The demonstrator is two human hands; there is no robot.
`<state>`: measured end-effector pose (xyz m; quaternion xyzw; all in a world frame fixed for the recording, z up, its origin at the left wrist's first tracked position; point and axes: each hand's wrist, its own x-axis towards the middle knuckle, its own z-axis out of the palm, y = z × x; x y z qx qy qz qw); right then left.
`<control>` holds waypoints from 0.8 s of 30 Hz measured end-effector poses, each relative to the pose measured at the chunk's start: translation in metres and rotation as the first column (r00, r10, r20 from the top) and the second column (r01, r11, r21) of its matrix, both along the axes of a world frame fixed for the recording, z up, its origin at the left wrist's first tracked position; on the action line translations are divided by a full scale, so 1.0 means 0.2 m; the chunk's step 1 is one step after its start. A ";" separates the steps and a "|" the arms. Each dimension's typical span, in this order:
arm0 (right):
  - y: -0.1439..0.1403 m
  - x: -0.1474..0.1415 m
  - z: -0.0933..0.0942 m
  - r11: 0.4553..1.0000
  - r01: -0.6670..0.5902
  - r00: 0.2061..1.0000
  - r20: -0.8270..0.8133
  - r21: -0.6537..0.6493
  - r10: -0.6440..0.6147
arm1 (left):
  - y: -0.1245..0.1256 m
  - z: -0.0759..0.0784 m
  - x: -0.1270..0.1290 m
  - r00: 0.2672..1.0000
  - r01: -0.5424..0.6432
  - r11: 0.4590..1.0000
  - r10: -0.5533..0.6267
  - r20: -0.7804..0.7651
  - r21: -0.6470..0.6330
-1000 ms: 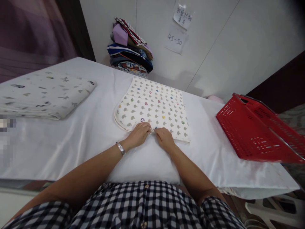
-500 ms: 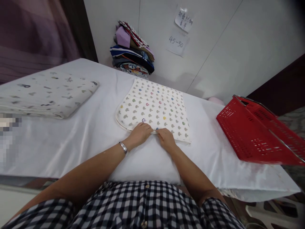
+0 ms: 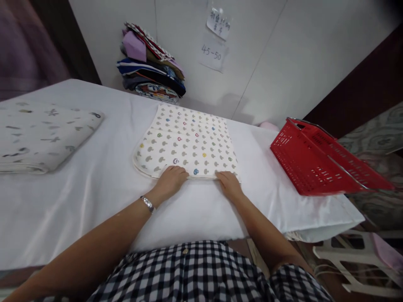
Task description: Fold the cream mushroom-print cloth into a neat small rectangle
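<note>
A folded mushroom-print cloth [image 3: 192, 142] lies flat on the white-draped surface [image 3: 107, 176], in front of the person's checked shirt [image 3: 195, 274]. The left hand [image 3: 171, 180], a silver bracelet [image 3: 147, 204] at its wrist, rests curled on the cloth's near edge; the right hand [image 3: 229, 184] lays its fingers on the same edge, nearer the cloth's right corner. Whether either hand pinches the fabric I cannot tell. Left of the cloth is a folded leaf-print cloth [image 3: 40, 136]; beyond its far left corner, a stack of folded fabrics [image 3: 151, 69]; to its right, a red plastic basket [image 3: 321, 165].
</note>
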<state>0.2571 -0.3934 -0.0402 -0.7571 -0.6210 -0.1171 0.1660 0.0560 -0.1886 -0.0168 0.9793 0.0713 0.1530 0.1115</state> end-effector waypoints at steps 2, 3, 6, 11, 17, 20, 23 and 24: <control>-0.13 0.09 0.00 0.997 0.079 0.996 0.034 -0.003 -0.079 | 0.00 0.00 0.00 1.000 0.003 1.000 -0.003 -0.001 -0.012; -0.19 0.13 0.00 0.993 0.115 0.992 0.050 -0.002 -0.115 | 0.00 0.00 0.00 1.000 0.000 1.000 0.000 0.004 -0.019; -0.32 0.21 -0.02 0.980 0.200 0.975 0.093 0.007 -0.200 | 0.00 -0.01 0.00 1.000 -0.011 1.000 0.011 0.020 -0.028; -0.37 0.21 -0.03 0.973 0.229 0.966 0.127 -0.008 -0.226 | 0.01 0.00 0.00 1.000 0.000 1.000 0.000 0.006 -0.029; -0.38 0.33 0.07 0.940 0.339 0.924 0.179 0.028 -0.338 | -0.05 0.01 0.01 0.997 0.066 0.998 -0.067 0.029 0.017; -0.41 0.38 0.09 0.931 0.364 0.917 0.177 -0.003 -0.358 | -0.11 -0.01 0.04 0.995 0.101 0.993 -0.101 -0.001 0.062; -0.43 0.36 0.08 0.936 0.326 0.939 0.156 -0.132 -0.306 | -0.14 -0.04 0.05 0.996 0.092 0.993 -0.091 -0.016 0.079; -0.43 0.34 0.08 0.932 0.328 0.939 0.158 -0.155 -0.305 | -0.14 -0.05 0.05 0.996 0.085 0.993 -0.084 -0.013 0.081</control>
